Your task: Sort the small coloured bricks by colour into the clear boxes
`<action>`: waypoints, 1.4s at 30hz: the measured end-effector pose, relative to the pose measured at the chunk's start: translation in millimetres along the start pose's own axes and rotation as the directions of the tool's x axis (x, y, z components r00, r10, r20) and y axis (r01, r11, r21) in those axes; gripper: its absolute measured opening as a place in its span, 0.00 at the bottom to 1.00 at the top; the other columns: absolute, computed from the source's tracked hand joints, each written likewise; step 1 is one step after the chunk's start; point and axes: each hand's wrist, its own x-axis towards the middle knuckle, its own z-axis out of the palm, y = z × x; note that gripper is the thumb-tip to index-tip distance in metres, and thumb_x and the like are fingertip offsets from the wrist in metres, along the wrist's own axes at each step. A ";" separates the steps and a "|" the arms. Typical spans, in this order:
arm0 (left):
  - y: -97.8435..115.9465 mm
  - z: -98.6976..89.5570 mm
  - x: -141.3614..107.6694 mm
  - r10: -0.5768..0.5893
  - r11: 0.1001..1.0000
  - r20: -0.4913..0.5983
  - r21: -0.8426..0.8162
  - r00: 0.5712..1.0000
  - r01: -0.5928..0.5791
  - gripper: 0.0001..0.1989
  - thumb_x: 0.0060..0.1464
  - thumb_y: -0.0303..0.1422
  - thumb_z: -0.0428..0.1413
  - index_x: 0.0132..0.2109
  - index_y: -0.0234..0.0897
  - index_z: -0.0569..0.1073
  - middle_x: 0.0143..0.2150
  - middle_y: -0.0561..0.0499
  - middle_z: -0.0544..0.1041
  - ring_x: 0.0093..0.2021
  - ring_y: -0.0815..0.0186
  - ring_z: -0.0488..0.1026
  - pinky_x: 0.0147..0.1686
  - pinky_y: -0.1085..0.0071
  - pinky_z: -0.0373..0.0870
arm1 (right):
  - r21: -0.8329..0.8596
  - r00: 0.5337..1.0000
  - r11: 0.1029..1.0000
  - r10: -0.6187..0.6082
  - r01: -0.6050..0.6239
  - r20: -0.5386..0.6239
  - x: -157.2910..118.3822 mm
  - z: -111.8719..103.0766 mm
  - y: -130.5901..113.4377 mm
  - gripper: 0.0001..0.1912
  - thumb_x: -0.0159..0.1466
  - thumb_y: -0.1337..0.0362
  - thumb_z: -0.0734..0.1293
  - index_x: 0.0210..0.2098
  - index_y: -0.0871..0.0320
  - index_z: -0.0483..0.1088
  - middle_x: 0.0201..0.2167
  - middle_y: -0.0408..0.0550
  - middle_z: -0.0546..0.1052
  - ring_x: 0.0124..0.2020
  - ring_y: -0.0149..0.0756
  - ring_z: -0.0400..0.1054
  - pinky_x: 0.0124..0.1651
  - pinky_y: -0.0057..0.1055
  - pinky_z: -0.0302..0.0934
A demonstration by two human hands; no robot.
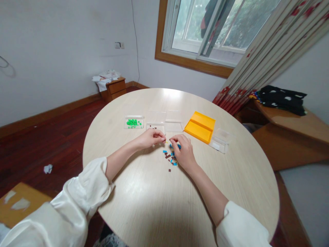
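Note:
My left hand (153,138) is closed in a pinch just in front of a clear box with a few brown pieces (153,128). Whatever its fingertips hold is too small to name. A tiny yellow piece (167,142) shows beside those fingertips. My right hand (183,151) is curled with thumb and fingertips close together, and I cannot make out what is in it. Under and beside it lies a loose pile of small blue pieces (165,151) and brown pieces (168,156), partly hidden by the hand.
Small green pieces (133,122) fill a clear box (125,126) at the left. Another clear box (173,126) stands behind my hands. An orange-yellow open case (199,132) lies right of it, with a clear open box (218,145) beyond. All stand on the round table (138,206).

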 end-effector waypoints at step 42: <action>5.8 8.4 -4.2 -0.128 0.937 0.100 -0.315 0.987 0.153 0.06 0.43 0.29 0.60 0.26 0.28 0.73 0.22 0.52 0.72 0.21 0.77 0.57 0.24 0.75 0.52 | -0.027 0.993 0.994 -0.104 0.105 0.055 0.1 -3.5 -3.4 0.09 0.64 0.65 0.61 0.30 0.56 0.70 0.28 0.47 0.76 0.34 0.37 0.67 0.40 0.34 0.55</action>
